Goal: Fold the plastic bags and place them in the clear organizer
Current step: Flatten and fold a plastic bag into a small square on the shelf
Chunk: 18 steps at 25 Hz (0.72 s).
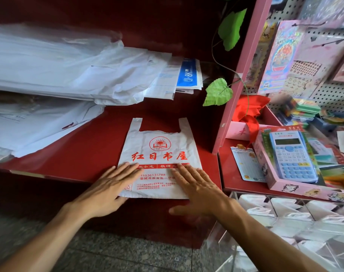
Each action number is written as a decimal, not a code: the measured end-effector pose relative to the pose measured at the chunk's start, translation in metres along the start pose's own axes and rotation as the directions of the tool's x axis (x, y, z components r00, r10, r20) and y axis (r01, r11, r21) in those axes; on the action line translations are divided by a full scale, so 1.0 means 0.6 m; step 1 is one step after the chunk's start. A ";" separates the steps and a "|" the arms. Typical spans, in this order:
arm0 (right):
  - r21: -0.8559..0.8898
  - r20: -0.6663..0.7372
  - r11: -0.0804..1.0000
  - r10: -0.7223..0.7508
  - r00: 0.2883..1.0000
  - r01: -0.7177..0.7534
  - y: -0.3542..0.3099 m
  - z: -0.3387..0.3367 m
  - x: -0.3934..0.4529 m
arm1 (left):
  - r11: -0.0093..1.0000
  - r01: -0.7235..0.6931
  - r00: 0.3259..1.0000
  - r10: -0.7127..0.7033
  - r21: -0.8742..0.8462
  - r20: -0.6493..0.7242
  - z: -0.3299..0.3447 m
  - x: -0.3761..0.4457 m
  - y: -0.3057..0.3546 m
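Note:
A white plastic bag (pixel 159 154) with red printed characters lies flat on the red counter (pixel 85 154), handles pointing away from me. My left hand (pixel 110 187) rests flat on the bag's lower left part, fingers straight. My right hand (pixel 196 189) lies flat on the lower right part, fingers spread, thumb over the counter's front edge. The clear organizer (pixel 296 228) stands at the lower right, its compartments holding several folded white bags.
Stacks of white plastic bags and paper (pixel 59 71) fill the counter's left and back. A pink shelf post (pixel 236 81) rises to the right, with a boxed blue calculator (pixel 292 160), stationery and green fake leaves (pixel 218 93) beyond it. Granite floor lies below.

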State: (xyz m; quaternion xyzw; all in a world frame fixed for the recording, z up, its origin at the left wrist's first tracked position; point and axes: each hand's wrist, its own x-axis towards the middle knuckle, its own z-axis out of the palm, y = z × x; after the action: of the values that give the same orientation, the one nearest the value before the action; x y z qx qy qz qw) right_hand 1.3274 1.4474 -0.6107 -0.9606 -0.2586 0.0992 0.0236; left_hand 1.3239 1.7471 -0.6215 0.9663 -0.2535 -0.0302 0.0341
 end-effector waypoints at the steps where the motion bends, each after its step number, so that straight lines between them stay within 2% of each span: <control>1: -0.020 -0.006 1.000 -0.017 1.000 0.017 0.006 -0.003 -0.008 | 1.000 -0.007 1.000 0.007 -0.011 -0.009 0.000 -0.006 -0.004; 3: 0.031 -0.043 0.999 -0.027 0.999 0.028 0.025 -0.005 -0.019 | 0.997 -0.011 0.999 0.007 -0.082 -0.049 -0.001 -0.015 -0.009; 4: 0.120 -0.085 0.992 -0.036 0.996 0.047 0.031 -0.008 -0.025 | 0.989 -0.007 0.995 -0.007 -0.146 -0.099 -0.001 -0.017 -0.012; 6: 0.320 -0.221 0.944 -0.005 0.975 0.078 0.042 -0.017 -0.035 | 0.953 0.044 0.973 -0.109 -0.301 -0.203 -0.003 -0.021 -0.016; 8: 0.439 -0.324 0.895 0.073 0.943 0.081 0.049 -0.029 -0.042 | 0.908 0.080 0.945 -0.201 -0.412 -0.258 -0.008 -0.025 -0.020; 11: 0.574 -0.324 0.818 0.183 0.928 0.039 0.063 -0.026 -0.040 | 0.825 0.090 0.924 -0.278 -0.558 -0.262 -0.022 -0.027 -0.011; 14: 0.740 -0.220 0.672 0.220 0.950 0.015 0.070 -0.028 -0.036 | 0.752 0.104 0.891 -0.361 -0.651 -0.274 -0.034 -0.030 0.004; 18: 0.724 -0.187 0.684 0.320 0.929 -0.090 0.065 -0.026 -0.022 | 0.662 0.157 0.848 -0.471 -0.733 -0.244 -0.029 -0.026 -0.003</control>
State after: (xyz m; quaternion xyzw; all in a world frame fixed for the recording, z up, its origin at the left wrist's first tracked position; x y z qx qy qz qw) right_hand 1.3384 1.4072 -0.5967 -0.9047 -0.0837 0.0461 0.4152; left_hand 1.3128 1.7572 -0.6039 0.8955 -0.0353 0.0777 0.4368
